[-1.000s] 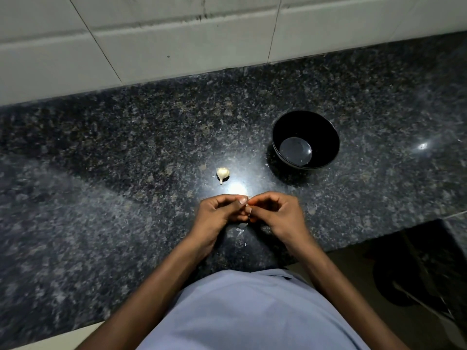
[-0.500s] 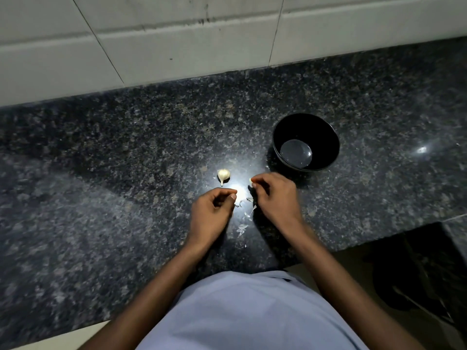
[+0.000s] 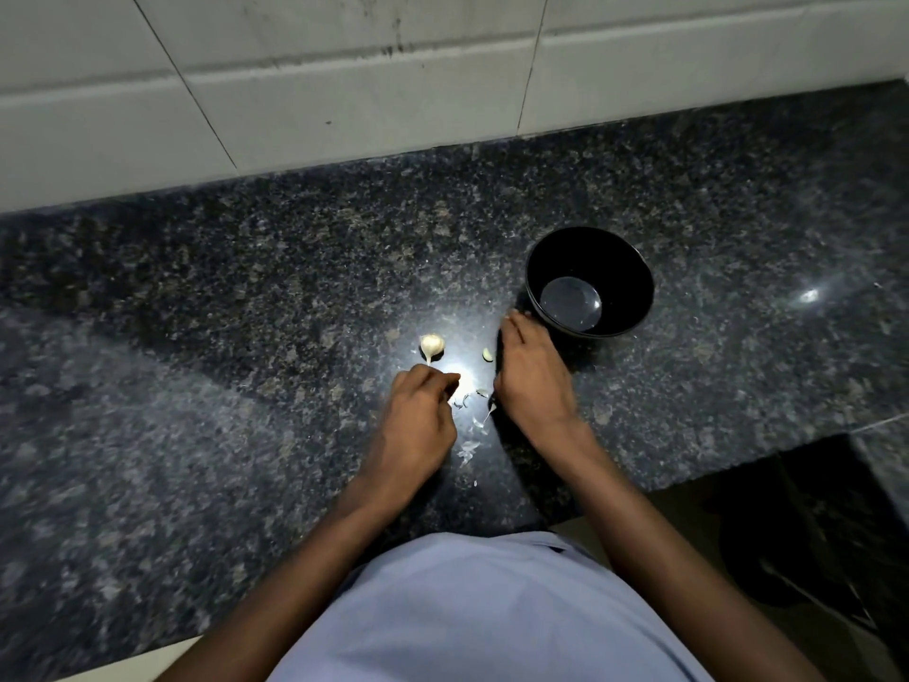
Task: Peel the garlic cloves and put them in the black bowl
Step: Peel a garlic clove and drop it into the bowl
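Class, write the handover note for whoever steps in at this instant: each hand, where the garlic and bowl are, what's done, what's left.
Left hand: curled, near the unpeeled clove; grip unclear.
Right hand: fingertips beside the black bowl; contents hidden.
A small pale piece lies left of it, skins between the hands.
Done: some peeling.
Left: bowl holds no garlic; peel the clove.

A small whitish unpeeled garlic clove [image 3: 432, 346] lies on its side left of centre; a pale peeled clove [image 3: 487, 355] lies just right. The round glossy black bowl [image 3: 634, 268] stands upright farther right.
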